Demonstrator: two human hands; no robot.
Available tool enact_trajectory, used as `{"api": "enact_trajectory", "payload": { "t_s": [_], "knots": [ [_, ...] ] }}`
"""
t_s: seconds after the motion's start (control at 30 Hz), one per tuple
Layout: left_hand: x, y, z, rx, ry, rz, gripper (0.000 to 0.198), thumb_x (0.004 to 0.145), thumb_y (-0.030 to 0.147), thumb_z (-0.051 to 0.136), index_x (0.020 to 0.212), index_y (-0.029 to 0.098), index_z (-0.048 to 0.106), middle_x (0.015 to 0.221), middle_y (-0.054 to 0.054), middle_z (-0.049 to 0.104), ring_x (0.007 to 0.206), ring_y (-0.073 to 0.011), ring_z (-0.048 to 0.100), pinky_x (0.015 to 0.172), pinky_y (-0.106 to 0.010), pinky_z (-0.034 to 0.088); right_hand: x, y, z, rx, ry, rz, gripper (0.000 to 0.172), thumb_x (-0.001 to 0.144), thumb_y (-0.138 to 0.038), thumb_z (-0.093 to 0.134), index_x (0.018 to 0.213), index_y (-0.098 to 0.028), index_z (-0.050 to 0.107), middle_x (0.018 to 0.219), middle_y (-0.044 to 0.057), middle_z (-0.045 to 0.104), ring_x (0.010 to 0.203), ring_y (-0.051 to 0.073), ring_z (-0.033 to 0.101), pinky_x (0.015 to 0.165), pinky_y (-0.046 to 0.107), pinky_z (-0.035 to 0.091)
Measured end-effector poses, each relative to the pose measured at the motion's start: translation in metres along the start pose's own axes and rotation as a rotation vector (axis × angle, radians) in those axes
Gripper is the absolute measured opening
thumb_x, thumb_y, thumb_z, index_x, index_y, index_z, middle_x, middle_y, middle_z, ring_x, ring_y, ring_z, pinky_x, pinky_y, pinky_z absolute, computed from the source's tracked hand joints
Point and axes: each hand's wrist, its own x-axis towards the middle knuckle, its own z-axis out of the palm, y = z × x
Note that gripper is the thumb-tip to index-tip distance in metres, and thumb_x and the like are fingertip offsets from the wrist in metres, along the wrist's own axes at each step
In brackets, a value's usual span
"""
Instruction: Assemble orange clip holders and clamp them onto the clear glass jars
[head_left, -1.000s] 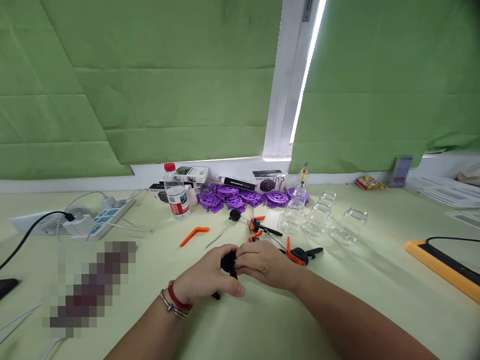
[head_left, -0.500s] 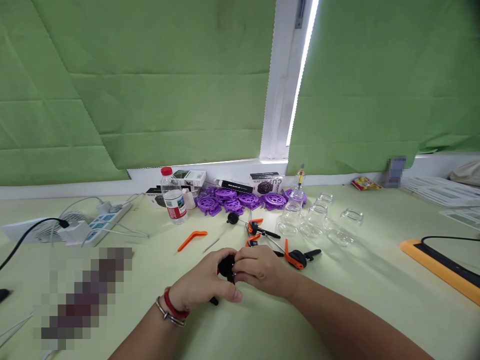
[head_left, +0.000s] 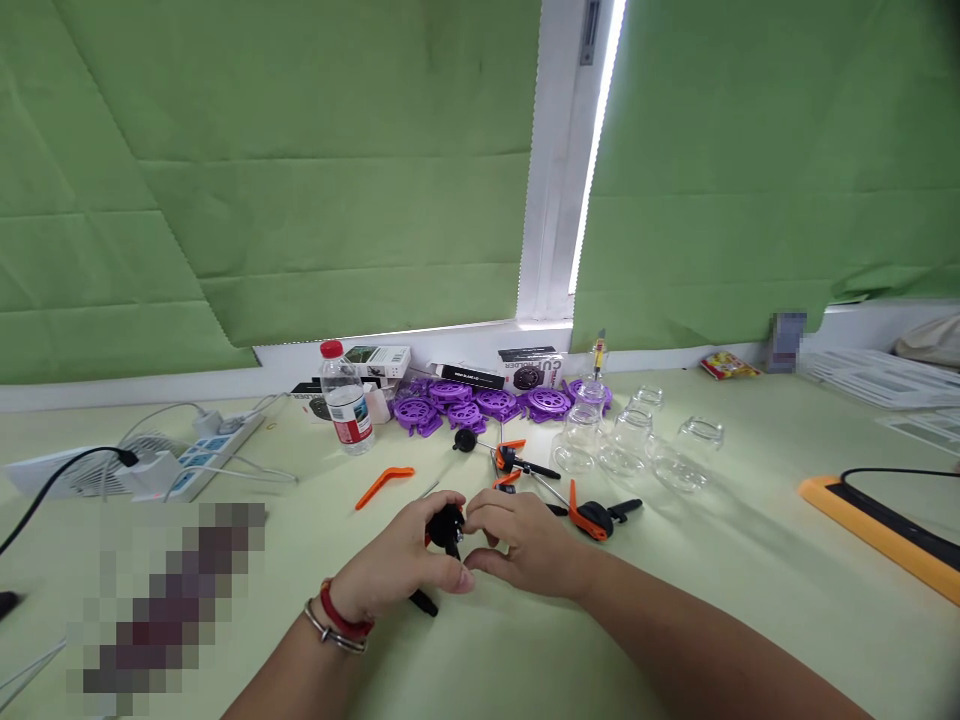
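My left hand (head_left: 397, 568), with a red band and a metal bangle at the wrist, is closed around a small black clamp part (head_left: 445, 527) whose black handle end pokes out below the palm. My right hand (head_left: 521, 545) meets it from the right, thumb and fingers pinched at the same black part. Both hands rest low over the pale green table (head_left: 720, 580). Just beyond them lie an orange and black clamp (head_left: 596, 515), another small clamp (head_left: 517, 458) and a loose orange lever (head_left: 384, 482).
Purple plastic wheels (head_left: 480, 402), small boxes and a water bottle (head_left: 345, 402) line the back edge under green blinds. Several clear glass jars (head_left: 630, 440) stand right of centre. A power strip (head_left: 195, 455) with cables is at left, an orange-edged tray (head_left: 877, 525) at right.
The view has drifted a little. My right fingers have shifted from covering the black part to pinching at its side, leaving more of it showing. Both hands stay in the same spot.
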Motion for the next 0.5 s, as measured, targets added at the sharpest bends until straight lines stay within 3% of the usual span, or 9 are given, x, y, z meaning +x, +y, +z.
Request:
{"api": "enact_trajectory", "payload": {
  "t_s": [0.13, 0.5],
  "knots": [
    [-0.0008, -0.0013, -0.0026, -0.004, 0.041, -0.03, 0.058, 0.056, 0.02, 0.07, 0.111, 0.02, 0.052, 0.106, -0.002, 0.055, 0.107, -0.025, 0.046, 0.09, -0.036, 0.039, 0.0002, -0.0009, -0.0009, 0.001, -0.04, 0.028, 0.01, 0.08, -0.025, 0.061, 0.085, -0.019, 0.056, 0.086, 0.003, 0.063, 0.067, 0.012, 0.057, 0.058, 0.023, 0.041],
    [-0.0006, -0.0024, -0.0029, 0.038, 0.041, -0.019, 0.06, 0.056, 0.021, 0.07, 0.113, 0.02, 0.052, 0.108, -0.002, 0.056, 0.109, -0.0258, 0.046, 0.089, -0.035, 0.04, -0.0006, -0.0022, -0.0008, 0.047, -0.086, 0.108, 0.012, 0.074, -0.022, 0.064, 0.081, -0.019, 0.054, 0.087, 0.001, 0.064, 0.062, 0.01, 0.052, 0.057, 0.022, 0.037]
  ]
}}
